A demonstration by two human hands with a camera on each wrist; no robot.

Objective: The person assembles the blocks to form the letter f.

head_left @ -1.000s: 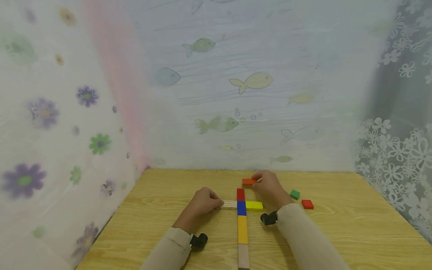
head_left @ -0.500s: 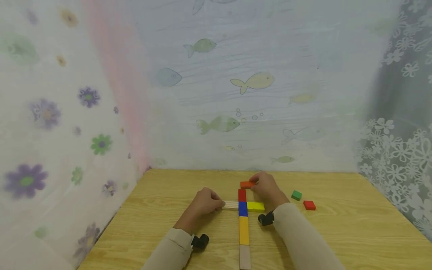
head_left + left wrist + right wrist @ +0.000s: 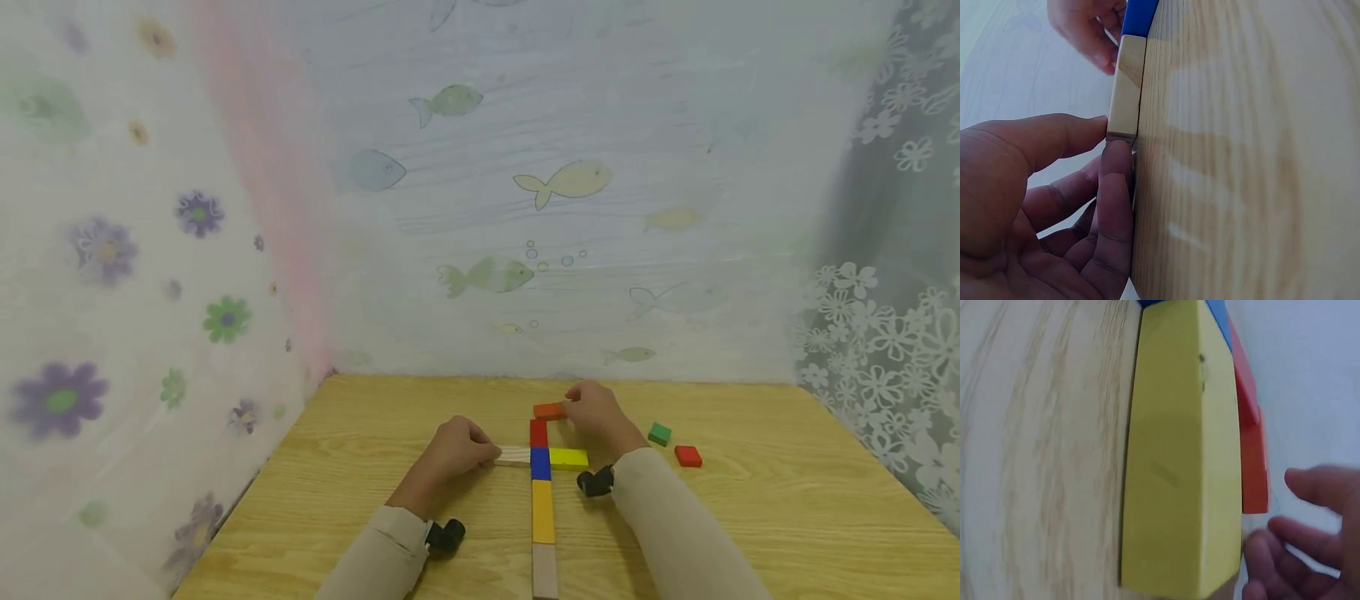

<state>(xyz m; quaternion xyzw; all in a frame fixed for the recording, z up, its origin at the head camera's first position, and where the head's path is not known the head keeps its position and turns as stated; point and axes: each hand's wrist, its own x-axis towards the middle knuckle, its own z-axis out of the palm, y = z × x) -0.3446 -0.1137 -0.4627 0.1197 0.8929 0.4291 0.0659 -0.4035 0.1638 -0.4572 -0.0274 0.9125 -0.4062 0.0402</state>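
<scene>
In the head view, my left hand point(image 3: 457, 446) pinches the left end of a plain wooden block point(image 3: 514, 455) with thumb and index finger. This block butts against a blue block point(image 3: 540, 463), with a yellow block point(image 3: 568, 458) on the blue one's other side. A red block point(image 3: 538, 433) lies beyond the blue one. At its far end sits an orange block point(image 3: 549, 411), set crosswise. My right hand point(image 3: 596, 412) is beside the orange block's right end; the right wrist view shows thumb and fingers parted, a small gap from the orange block point(image 3: 1254, 469).
Nearer me, an amber block point(image 3: 543, 511) and a pale wooden block point(image 3: 545, 571) continue the line below the blue one. A small green block point(image 3: 659, 434) and a small red block point(image 3: 687, 456) lie apart at the right. A fish-patterned curtain point(image 3: 480, 217) hangs behind the table point(image 3: 360, 417).
The orange block has moved slightly left and toward the red block's far end. My right hand has let go of it and drawn a little right. The left hand stays in place.
</scene>
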